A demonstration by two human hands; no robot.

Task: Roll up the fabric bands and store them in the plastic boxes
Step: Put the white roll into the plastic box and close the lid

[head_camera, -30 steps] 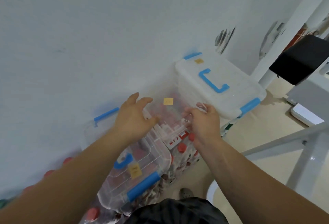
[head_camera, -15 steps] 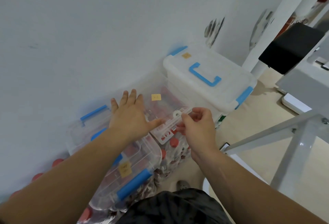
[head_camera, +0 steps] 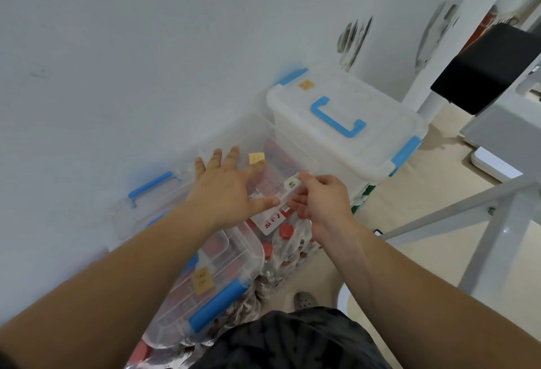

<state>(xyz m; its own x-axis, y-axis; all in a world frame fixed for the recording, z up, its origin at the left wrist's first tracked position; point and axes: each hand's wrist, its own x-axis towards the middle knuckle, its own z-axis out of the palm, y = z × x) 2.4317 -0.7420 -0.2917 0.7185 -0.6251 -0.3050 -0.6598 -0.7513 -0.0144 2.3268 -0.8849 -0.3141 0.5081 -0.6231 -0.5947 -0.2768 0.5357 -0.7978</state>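
While your left hand (head_camera: pixel 225 190) lies flat on the clear box lid (head_camera: pixel 257 163), its fingers (head_camera: pixel 216 157) spread and the thumb stretched toward the front edge, your right hand (head_camera: pixel 325 204) works at that same edge. Its fingers (head_camera: pixel 304 176) are pinched on the small pale latch (head_camera: pixel 291 184) at the rim of the lid, thumb side hidden from you.

You look to be at the storing stage, not the rolling one: no loose fabric band shows anywhere in view. Whatever bands are packed sit inside the clear boxes (the reddish shapes behind the plastic may be rolls, but the walls blur them too much to say). A second clear box (head_camera: pixel 205 286) with blue handles lies tilted in front of the one you hold, and a white box (head_camera: pixel 345 122) with a blue handle stands shut just to the right, against the wall (head_camera: pixel 146 46).

Whether you are snapping the latch closed or prying it open, you cannot tell from this alone. Either way the next move calls for the same thing: keep the left palm pressing down so the lid does not shift, and swing the latch firmly with the right until it seats or frees. Mind the stacked boxes, since the front one leans on a heap of red-capped bottles (head_camera: pixel 281 239) and could slide.
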